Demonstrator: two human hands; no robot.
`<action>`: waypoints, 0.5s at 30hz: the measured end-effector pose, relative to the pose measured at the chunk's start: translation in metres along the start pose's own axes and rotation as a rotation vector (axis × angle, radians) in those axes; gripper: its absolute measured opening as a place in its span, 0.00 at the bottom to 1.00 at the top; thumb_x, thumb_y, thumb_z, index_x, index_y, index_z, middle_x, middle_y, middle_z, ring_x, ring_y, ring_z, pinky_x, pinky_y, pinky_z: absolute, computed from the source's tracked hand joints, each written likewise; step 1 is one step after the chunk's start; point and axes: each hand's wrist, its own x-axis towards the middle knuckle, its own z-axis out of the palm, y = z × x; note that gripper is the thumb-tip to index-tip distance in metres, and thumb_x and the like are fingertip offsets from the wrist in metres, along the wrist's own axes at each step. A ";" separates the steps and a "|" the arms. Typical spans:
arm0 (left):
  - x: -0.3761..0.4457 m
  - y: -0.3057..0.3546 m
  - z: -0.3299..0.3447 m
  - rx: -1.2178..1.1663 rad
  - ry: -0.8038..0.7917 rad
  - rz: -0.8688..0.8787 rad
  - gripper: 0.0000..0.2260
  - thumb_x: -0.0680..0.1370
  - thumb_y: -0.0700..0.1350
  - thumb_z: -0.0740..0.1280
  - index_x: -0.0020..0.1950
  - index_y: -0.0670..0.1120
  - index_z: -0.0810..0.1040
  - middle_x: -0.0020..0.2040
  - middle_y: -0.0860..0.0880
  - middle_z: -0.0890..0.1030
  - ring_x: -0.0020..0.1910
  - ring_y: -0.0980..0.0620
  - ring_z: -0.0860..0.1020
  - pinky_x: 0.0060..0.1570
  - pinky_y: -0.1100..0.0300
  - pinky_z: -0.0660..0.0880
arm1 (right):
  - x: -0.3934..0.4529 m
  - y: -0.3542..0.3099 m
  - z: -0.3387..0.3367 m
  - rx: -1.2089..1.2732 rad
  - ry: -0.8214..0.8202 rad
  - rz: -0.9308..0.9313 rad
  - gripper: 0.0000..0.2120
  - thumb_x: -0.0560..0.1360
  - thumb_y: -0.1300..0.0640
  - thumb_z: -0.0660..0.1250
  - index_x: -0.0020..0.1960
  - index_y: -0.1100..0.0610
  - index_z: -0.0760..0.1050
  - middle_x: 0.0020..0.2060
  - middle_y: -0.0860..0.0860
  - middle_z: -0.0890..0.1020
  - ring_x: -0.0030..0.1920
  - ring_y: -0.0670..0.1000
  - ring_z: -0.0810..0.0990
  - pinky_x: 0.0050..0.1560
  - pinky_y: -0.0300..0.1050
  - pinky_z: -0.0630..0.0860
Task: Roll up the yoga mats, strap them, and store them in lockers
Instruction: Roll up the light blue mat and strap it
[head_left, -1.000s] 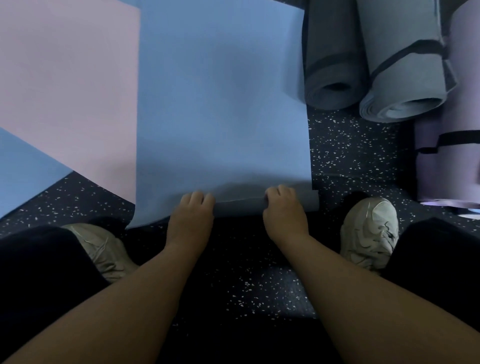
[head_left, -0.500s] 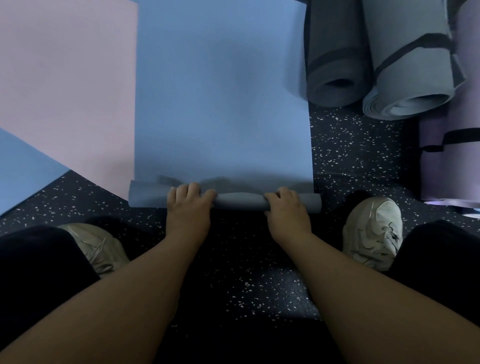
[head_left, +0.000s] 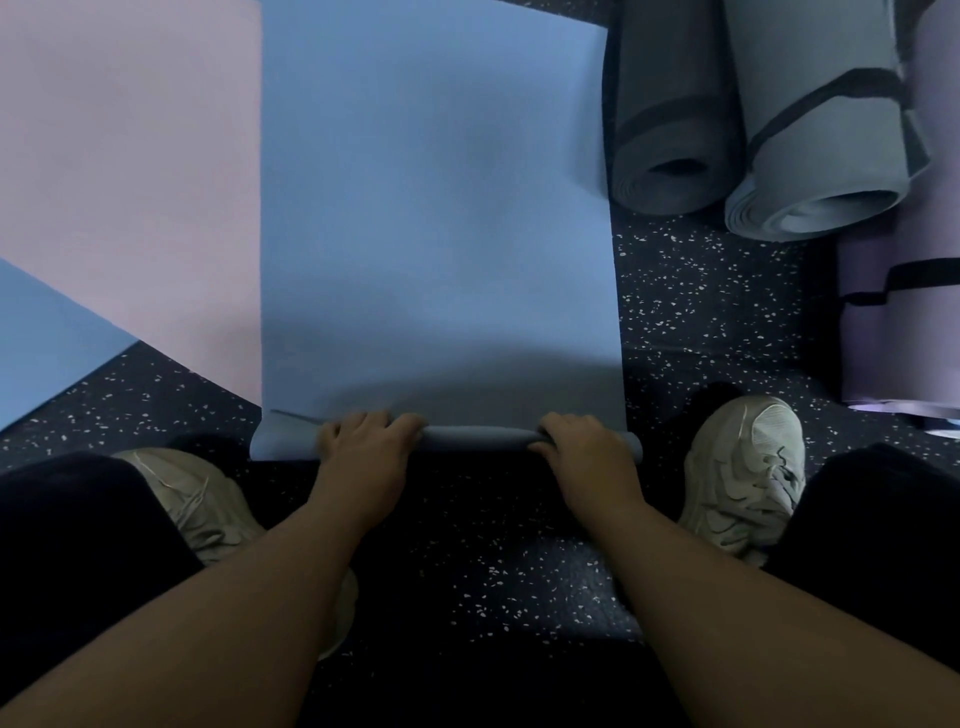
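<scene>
A blue yoga mat (head_left: 436, 208) is seen from above, spread flat on a dark speckled floor (head_left: 701, 291) and running away from the viewer. Its near end has been turned over into a thin, tight roll (head_left: 478, 439) lying crosswise just in front of the person's feet. The roll is gripped by both hands. The left hand (head_left: 366, 452) is set on the left part of the roll, its fingers curled over the top and its thumb stretched along the roll toward the middle. The right hand (head_left: 587, 452) is set on the right part, fingers likewise curled over the top. A stretch of bare roll is left showing between the two hands, and a short piece sticks out past each hand; the left end looks looser and flatter than the right.

A pink mat (head_left: 130, 182) is laid flat to the left, partly covered by the blue mat's edge, and a corner of another blue mat (head_left: 47, 338) is seen at the far left. Three rolled mats are placed at the upper right: a dark grey one (head_left: 670, 124), a lighter grey one (head_left: 821, 140) with a dark strap around it, touching it, and a purple one (head_left: 904, 322), also strapped. A pale sneaker (head_left: 748, 467) is planted to the right of the roll and another (head_left: 202, 504) to the left, with dark trouser legs at both lower edges
</scene>
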 end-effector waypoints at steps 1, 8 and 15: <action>0.002 0.002 -0.003 0.016 -0.005 -0.022 0.27 0.75 0.57 0.41 0.58 0.52 0.75 0.51 0.47 0.78 0.54 0.43 0.73 0.50 0.51 0.59 | 0.002 -0.001 -0.001 -0.016 -0.007 0.003 0.12 0.80 0.46 0.57 0.53 0.53 0.72 0.51 0.49 0.78 0.54 0.53 0.73 0.49 0.49 0.68; 0.018 0.019 -0.013 0.128 -0.012 -0.144 0.08 0.82 0.50 0.56 0.57 0.48 0.66 0.58 0.45 0.68 0.55 0.42 0.72 0.51 0.51 0.63 | 0.017 -0.011 -0.008 -0.031 -0.056 0.082 0.13 0.81 0.49 0.57 0.56 0.58 0.71 0.56 0.55 0.68 0.56 0.57 0.71 0.47 0.48 0.65; 0.020 0.032 -0.014 0.148 0.103 0.023 0.11 0.65 0.34 0.72 0.42 0.44 0.75 0.43 0.42 0.74 0.41 0.40 0.74 0.35 0.51 0.70 | 0.029 -0.019 -0.008 -0.004 -0.051 0.174 0.15 0.79 0.52 0.62 0.60 0.58 0.65 0.61 0.56 0.70 0.63 0.57 0.68 0.58 0.55 0.69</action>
